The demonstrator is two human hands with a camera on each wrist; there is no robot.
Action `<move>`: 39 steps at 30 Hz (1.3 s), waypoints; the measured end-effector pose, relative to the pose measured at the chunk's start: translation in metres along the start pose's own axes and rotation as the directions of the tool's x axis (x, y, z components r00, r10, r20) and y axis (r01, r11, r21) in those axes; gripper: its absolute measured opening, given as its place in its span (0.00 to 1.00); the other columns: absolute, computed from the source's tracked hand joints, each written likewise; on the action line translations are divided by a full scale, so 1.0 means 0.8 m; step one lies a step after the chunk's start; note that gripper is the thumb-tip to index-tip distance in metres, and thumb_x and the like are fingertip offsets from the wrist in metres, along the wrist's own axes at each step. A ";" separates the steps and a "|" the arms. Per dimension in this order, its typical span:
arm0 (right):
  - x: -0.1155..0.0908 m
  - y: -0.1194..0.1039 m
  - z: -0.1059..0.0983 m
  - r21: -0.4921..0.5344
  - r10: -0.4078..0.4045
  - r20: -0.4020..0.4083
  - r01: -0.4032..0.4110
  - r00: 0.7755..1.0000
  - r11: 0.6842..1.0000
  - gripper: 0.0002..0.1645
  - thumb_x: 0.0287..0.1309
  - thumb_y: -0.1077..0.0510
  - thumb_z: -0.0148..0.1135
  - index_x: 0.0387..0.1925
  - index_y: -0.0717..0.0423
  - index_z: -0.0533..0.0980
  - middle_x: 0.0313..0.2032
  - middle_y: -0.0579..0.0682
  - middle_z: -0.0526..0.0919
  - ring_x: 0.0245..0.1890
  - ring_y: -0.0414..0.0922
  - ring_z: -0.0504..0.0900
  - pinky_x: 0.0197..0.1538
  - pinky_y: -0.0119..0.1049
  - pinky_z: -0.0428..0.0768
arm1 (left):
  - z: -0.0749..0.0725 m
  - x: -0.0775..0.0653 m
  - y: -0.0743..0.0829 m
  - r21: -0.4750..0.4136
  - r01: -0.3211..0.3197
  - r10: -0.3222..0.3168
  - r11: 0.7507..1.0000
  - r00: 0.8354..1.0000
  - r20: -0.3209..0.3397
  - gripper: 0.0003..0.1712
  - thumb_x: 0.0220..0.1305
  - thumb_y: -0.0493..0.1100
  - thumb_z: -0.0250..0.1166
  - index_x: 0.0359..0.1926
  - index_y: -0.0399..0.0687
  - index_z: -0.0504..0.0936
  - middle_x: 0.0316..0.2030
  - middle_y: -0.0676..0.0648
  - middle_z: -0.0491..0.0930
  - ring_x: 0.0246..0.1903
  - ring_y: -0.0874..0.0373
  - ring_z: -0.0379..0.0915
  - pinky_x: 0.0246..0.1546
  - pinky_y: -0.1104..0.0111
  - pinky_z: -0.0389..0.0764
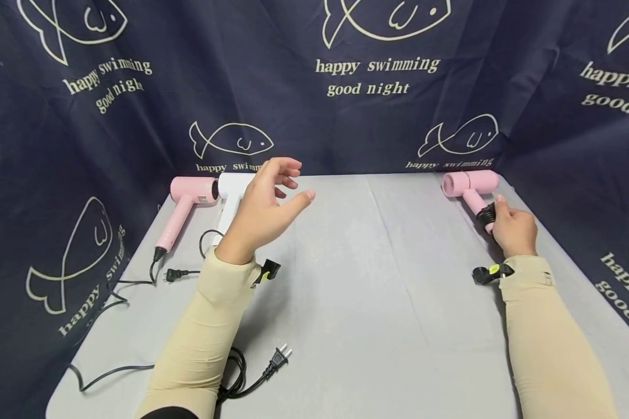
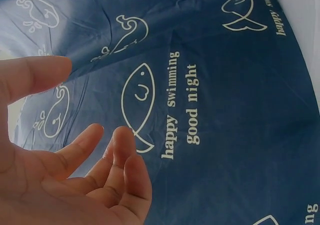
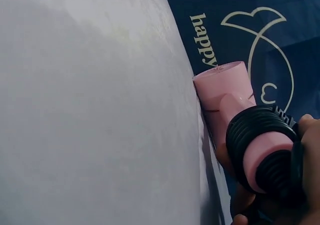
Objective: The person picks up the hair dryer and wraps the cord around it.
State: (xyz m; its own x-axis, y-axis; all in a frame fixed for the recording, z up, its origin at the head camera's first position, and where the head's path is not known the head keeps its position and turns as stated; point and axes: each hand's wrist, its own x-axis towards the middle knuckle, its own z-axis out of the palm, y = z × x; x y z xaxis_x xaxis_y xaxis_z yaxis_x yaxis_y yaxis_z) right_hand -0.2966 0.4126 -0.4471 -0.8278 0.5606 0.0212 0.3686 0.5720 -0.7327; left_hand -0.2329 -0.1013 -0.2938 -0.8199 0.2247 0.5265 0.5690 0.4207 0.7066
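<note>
At the table's right, my right hand grips the handle end of a pink hair dryer. Its black cord is wound in tight loops around the handle, and in the right wrist view my fingers wrap the cord and handle base. The dryer's barrel points along the back edge. My left hand is raised over the left part of the table, holding nothing, with thumb apart and fingers loosely bent. It partly covers a white hair dryer in the head view. Beside that one lies a second pink hair dryer.
Black cords trail over the left side, one ending in a plug. Nearer the front, another plug lies by a coiled cord, partly behind my left sleeve. Dark blue fish-print curtains close off the back and sides of the grey table.
</note>
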 end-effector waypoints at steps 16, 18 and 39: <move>-0.004 0.006 0.004 0.084 0.097 0.031 -0.099 0.995 0.991 0.54 0.47 0.17 0.41 0.62 0.49 0.72 0.42 0.47 0.81 0.37 0.37 0.74 0.33 0.29 0.70 | 0.002 0.002 -0.002 0.006 0.019 -0.019 1.000 0.999 0.043 0.22 0.56 0.51 0.67 0.51 0.59 0.73 0.45 0.60 0.71 0.43 0.65 0.73 0.44 0.58 0.76; -0.005 0.005 0.004 0.102 0.087 0.041 -0.091 0.995 0.991 0.54 0.44 0.17 0.46 0.61 0.48 0.74 0.32 0.39 0.81 0.31 0.34 0.76 0.33 0.29 0.71 | 0.003 0.002 -0.003 0.009 0.020 -0.021 1.000 0.999 0.043 0.22 0.56 0.51 0.67 0.51 0.59 0.73 0.45 0.60 0.71 0.43 0.64 0.73 0.43 0.60 0.76; -0.015 -0.002 0.008 -0.053 -0.143 0.151 0.153 0.978 0.987 0.56 0.38 0.26 0.67 0.60 0.61 0.67 0.52 0.59 0.73 0.47 0.51 0.71 0.38 0.36 0.68 | -0.036 0.009 -0.014 0.068 0.108 -0.104 0.992 0.993 -0.062 0.24 0.55 0.52 0.68 0.52 0.54 0.75 0.50 0.56 0.73 0.44 0.63 0.75 0.43 0.61 0.75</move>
State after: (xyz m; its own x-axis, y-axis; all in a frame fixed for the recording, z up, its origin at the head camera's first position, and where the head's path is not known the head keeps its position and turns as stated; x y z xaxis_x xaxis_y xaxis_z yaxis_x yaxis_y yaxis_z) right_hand -0.2899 0.4012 -0.4505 -0.9263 0.3762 0.0229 0.2599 0.6817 -0.6839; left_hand -0.2438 -0.1298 -0.2845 -0.8690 0.1250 0.4787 0.4717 0.5011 0.7255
